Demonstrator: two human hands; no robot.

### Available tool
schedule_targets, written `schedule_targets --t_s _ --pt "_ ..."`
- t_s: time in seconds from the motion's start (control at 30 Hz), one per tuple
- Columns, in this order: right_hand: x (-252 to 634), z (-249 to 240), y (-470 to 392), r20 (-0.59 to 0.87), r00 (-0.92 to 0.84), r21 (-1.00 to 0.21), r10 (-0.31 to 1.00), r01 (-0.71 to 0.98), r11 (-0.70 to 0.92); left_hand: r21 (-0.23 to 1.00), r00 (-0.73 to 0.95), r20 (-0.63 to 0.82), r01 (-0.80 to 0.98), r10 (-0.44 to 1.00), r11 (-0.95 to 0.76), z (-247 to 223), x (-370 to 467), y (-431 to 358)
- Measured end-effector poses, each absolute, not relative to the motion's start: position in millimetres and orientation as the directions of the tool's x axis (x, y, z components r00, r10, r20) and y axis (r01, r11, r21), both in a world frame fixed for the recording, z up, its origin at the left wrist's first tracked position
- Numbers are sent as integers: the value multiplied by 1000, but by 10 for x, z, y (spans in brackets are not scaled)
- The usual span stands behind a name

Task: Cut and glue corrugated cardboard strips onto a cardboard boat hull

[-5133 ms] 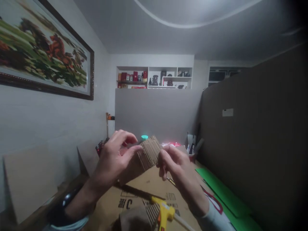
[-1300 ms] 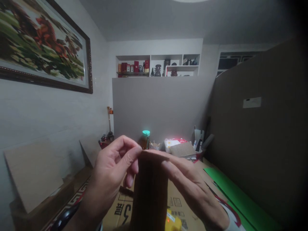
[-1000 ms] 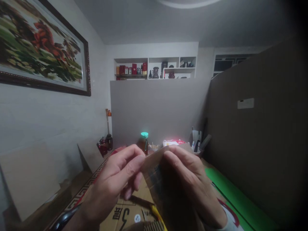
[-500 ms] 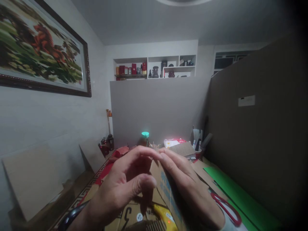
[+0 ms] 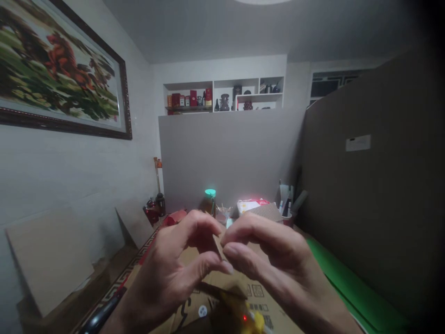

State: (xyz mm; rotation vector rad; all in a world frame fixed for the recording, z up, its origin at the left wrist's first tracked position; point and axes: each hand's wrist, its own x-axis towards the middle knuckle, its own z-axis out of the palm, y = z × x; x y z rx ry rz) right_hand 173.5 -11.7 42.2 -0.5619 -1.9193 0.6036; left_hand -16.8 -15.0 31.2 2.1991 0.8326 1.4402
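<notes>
A piece of brown cardboard [image 5: 218, 247] is held up between my hands at the centre of the head view, turned nearly edge-on. My left hand [image 5: 184, 264] curls around its left side, with fingers above and thumb below. From the other side, my right hand [image 5: 274, 264] pinches it between thumb and forefinger. Most of the piece is hidden by the fingers. Underneath lies a large printed cardboard sheet [image 5: 257, 278] with black markings and a round white sticker [image 5: 202, 311]. Low between my wrists is a blurred yellow object [image 5: 257, 321] with a small red light; its kind is unclear.
Green sheets [image 5: 342, 283] lie to the right beside a dark grey panel [image 5: 368, 199]. At the back are a cup of pens [image 5: 287, 215], corrugated cardboard [image 5: 267, 212] and a turquoise-lidded container [image 5: 210, 199]. Cardboard panels [image 5: 50, 260] lean on the left wall.
My right hand has gone from lying flat along the printed cardboard's face to pinching its edge. The piece has turned, so its blue print no longer shows. The red-handled scissors at right are out of sight.
</notes>
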Motion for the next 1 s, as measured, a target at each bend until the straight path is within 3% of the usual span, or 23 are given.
schedule_targets --t_s 0.63,1.0 --pt "1692 405 -114 680 -433 -639 591 46 768 474 312 709 454 633 -755 342 -263 -181" --pt "1717 424 -81 678 -445 -637 585 41 770 486 324 664 498 674 -719 372 -259 -186"
